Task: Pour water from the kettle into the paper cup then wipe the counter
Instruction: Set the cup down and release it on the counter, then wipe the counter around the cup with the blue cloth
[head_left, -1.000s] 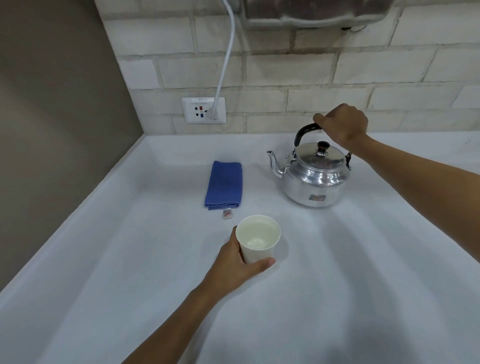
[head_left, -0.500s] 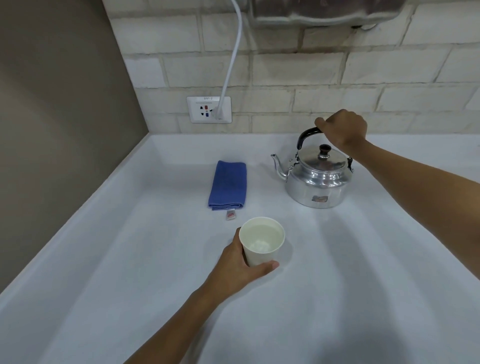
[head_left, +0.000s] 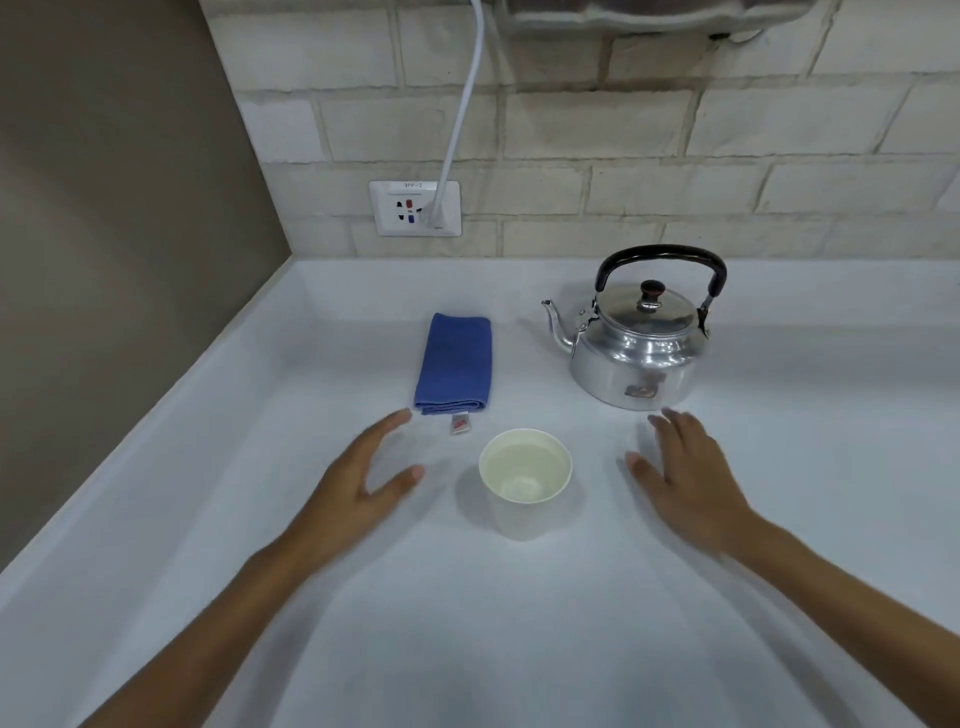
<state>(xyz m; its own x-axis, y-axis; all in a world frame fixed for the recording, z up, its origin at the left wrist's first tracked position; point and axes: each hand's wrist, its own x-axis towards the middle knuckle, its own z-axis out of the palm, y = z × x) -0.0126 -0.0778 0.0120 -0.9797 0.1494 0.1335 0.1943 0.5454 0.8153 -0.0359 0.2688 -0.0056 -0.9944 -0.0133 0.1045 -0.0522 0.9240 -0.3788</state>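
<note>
Bare hands (head_left: 363, 483) (head_left: 685, 483) flank paper cup (head_left: 524, 483), fingers spread.

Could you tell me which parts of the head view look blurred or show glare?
Head view: both open hands, left and right, are motion-smeared at the fingertips; the shiny aluminium kettle shows bright highlights; the white paper cup and folded blue cloth look sharp.

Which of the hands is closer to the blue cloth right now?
Left. The left hand is open with fingertips just short of the blue cloth; the right hand is open across the paper cup, farther off.
</note>
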